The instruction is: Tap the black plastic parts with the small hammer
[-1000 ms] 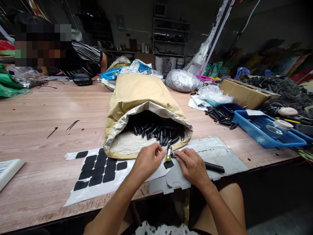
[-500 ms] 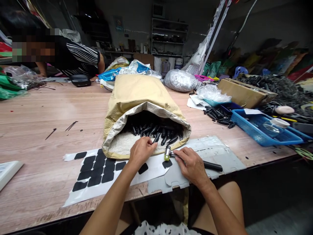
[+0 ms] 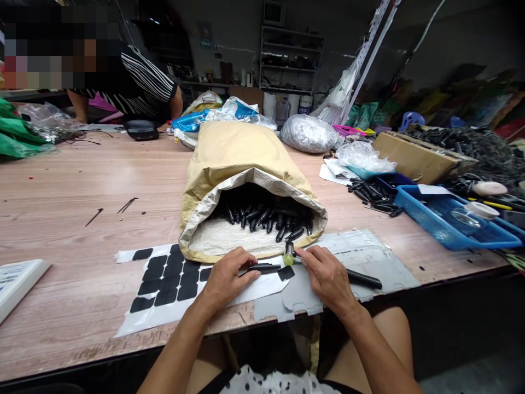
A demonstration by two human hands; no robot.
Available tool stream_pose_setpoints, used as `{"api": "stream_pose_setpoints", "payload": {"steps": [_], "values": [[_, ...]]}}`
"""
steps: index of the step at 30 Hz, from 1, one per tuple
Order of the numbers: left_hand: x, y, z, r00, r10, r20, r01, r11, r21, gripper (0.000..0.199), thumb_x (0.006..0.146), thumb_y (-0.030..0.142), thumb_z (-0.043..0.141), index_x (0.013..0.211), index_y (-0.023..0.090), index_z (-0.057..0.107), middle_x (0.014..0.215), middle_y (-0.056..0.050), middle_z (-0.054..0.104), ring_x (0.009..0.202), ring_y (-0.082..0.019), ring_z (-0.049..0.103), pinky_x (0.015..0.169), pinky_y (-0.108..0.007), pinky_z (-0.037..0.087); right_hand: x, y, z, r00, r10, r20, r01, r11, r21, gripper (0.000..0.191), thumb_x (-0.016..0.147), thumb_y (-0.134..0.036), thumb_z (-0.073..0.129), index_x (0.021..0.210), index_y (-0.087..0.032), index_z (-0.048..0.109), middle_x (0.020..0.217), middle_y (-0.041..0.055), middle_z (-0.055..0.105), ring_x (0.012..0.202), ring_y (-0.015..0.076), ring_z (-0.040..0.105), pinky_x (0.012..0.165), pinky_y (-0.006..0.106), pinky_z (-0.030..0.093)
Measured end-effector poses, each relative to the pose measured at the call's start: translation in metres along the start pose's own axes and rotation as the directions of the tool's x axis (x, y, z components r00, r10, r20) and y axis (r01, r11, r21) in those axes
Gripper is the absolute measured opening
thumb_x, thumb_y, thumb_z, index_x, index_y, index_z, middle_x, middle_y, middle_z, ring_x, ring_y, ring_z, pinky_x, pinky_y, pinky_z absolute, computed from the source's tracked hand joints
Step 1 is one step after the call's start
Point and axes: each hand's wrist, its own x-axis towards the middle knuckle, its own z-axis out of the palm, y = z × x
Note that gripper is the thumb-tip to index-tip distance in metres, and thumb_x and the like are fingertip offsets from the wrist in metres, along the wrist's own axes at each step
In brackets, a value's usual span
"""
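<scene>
My left hand (image 3: 230, 276) pinches a slim black tube-shaped part (image 3: 266, 268) between thumb and fingers, low over the white sheet in front of the sack. My right hand (image 3: 328, 276) is closed round a small hammer (image 3: 289, 253), whose head is metal with a yellow-green face; its black handle (image 3: 365, 279) sticks out to the right behind the hand. The tan sack (image 3: 250, 145) lies with its mouth towards me, and many similar black parts (image 3: 266, 218) are heaped inside. Below the mouth, a white sheet (image 3: 127, 323) carries black rounded-square pads (image 3: 166, 284).
Grey board (image 3: 369, 246) lies under my right hand. A blue tray (image 3: 443, 230), a cardboard box (image 3: 418, 156) and loose black parts (image 3: 371, 194) stand at right. A white object (image 3: 20, 284) sits at left. Across the table, a person in a striped sleeve (image 3: 147, 74) leans over.
My left hand has drawn a black part out of the sack's mouth and down towards me over the white sheet. My right hand keeps the hammer at nearly the same spot.
</scene>
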Motion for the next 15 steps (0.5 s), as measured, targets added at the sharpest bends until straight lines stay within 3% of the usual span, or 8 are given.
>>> {"api": "stream_pose_setpoints", "payload": {"steps": [5,9,15], "values": [[-0.001,-0.002,-0.001,1.0,-0.016,-0.001,0.016,0.999,-0.047,0.011,0.084,0.027,0.072,0.094,0.024,0.072,0.089,-0.001,0.064,0.084,-0.018,0.059,0.076,-0.029,0.043,0.009,-0.023,-0.013,0.996,0.022,-0.088,-0.008,0.988,0.151,0.046,0.099,-0.013,0.046,0.142,-0.027,0.054,0.107,0.0077,0.066,0.099,0.0208,0.062,0.085,0.035,0.053],[-0.001,-0.001,-0.001,0.999,-0.042,-0.011,0.041,0.996,-0.078,0.011,0.08,0.023,0.073,0.091,0.023,0.072,0.087,0.0,0.065,0.083,-0.018,0.059,0.076,-0.029,0.043,0.019,-0.05,-0.018,1.0,0.01,-0.025,-0.001,0.944,0.331,0.047,0.099,-0.013,0.044,0.142,-0.029,0.054,0.109,0.0074,0.066,0.099,0.0195,0.064,0.086,0.033,0.055],[-0.001,0.0,0.0,0.999,-0.038,-0.024,0.035,0.995,-0.098,0.007,0.078,0.021,0.074,0.084,0.021,0.071,0.085,0.001,0.063,0.081,-0.017,0.058,0.074,-0.028,0.041,0.024,-0.073,-0.012,1.0,-0.017,0.021,0.008,0.925,0.38,0.05,0.098,-0.011,0.043,0.143,-0.03,0.054,0.106,0.0072,0.065,0.098,0.0198,0.063,0.086,0.032,0.054]]}}
